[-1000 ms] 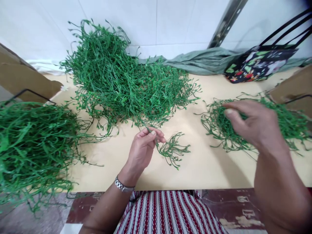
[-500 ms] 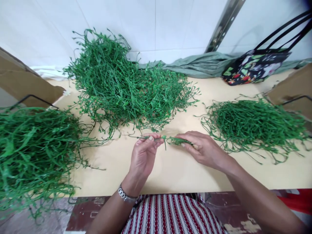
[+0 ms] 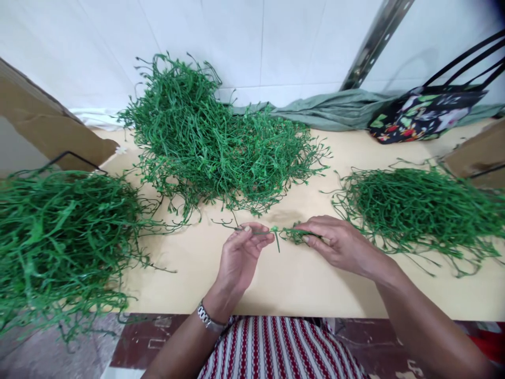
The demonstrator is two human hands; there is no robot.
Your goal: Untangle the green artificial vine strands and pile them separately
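Observation:
Between thumb and fingers, my left hand (image 3: 242,250) pinches a thin green plastic stem (image 3: 277,241), with a small light-green joint just past the fingertips. My right hand (image 3: 335,242) is closed on a small bunch of green stems (image 3: 294,234) with budded tips that point left. The two pieces meet or overlap between my hands; whether they are joined I cannot tell. Both hands are just above the cream tabletop (image 3: 189,284). Behind them spreads a large tangled heap of green stems (image 3: 221,142).
More green stems lie in a left heap (image 3: 59,237) and a right heap (image 3: 418,205). Cardboard boxes (image 3: 51,116) flank the table. A floral bag (image 3: 426,116) and a grey-green cloth (image 3: 323,110) rest along the tiled wall, near a metal upright (image 3: 374,47).
The view has shifted slightly. The small bunch in my right hand shows more of its budded tips, and the gap between my hands looks slightly wider. Both hands keep their grip.

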